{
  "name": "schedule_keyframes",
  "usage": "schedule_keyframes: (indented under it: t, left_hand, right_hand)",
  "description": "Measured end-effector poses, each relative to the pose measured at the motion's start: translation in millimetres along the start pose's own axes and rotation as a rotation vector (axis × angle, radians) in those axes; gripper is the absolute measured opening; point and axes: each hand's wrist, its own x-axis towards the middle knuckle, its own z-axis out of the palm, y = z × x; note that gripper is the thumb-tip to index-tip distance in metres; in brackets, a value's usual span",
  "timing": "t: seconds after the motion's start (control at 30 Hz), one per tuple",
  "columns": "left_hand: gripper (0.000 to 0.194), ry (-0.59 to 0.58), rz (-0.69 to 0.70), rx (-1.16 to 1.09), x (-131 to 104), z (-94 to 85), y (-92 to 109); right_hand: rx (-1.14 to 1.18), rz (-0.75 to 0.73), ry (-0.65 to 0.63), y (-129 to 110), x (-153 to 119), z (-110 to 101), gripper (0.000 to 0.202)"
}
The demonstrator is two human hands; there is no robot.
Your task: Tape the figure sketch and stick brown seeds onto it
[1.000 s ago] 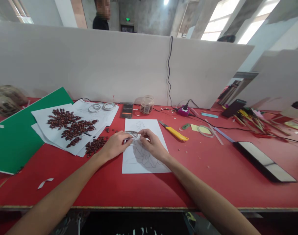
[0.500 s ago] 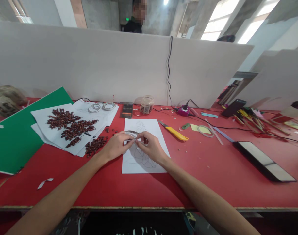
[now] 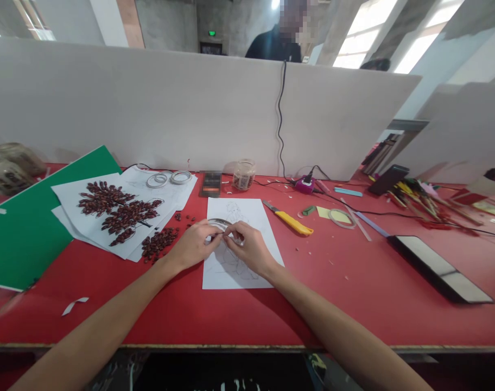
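Person behind the white partition has shifted rightward since the earlier frame; right hand has drawn in towards left hand; bench items look unmoved.

Head view, the only one: left hand closed round a thin pale coil, right thumb and forefinger pinched at its near edge; coil sits between the hands, above the drawing sheet; two-sided pinch presumably stops it springing loose; brown seeds heaped just beside left hand, yellow cutter to the right of right hand, likely for easy reach.

Hard to make out: coil's near part, masked by fingers; strip end too small to tell; drawing partly under right hand and shadow; jars far left of left hand, cut off by frame.
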Motion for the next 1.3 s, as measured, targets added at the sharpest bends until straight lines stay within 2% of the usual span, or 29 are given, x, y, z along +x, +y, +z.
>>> schedule_keyframes:
  t: [0.17, 0.57, 0.73, 0.8, 0.9, 1.0, 1.17, 1.3]
  left_hand:
    - [0.024, 0.044, -0.001, -0.009, 1.1, -0.9, 3.5]
    - [0.028, 0.02, -0.038, -0.083, 3.8, -3.1, 8.4]
    - [0.024, 0.069, -0.062, -0.069, 4.5, -4.5, -4.2]
    - [0.024, 0.12, -0.1, -0.004, 4.4, -9.7, -14.9]
    - [0.024, 0.149, -0.089, 0.121, 3.3, -18.2, -26.2]
    - [0.022, 0.166, -0.044, 0.178, 1.8, -20.3, -22.6]
    - [0.018, 0.125, -0.002, -0.033, 1.4, -11.7, -0.9]
    - [0.018, 0.15, -0.038, -0.164, 2.7, -7.7, 1.1]
  right_hand:
    - [-0.07, -0.046, -0.013, 3.3, 0.3, 2.0, 0.008]
    - [-0.412, -0.313, -0.087, 3.8, 5.4, -8.1, 0.012]
    - [-0.386, -0.323, -0.138, -2.8, 4.2, -10.7, 0.015]
    - [-0.291, -0.29, -0.139, -5.2, 2.4, -10.7, 0.015]
    - [-0.025, -0.124, -0.098, -4.1, 1.1, -10.6, 0.008]
    - [0.216, 0.064, -0.133, 1.3, 2.3, -11.0, 0.013]
    - [0.402, 0.18, -0.251, 4.3, 5.0, -11.2, 0.017]
    - [0.443, 0.207, -0.255, 1.6, 5.3, -11.3, 0.019]
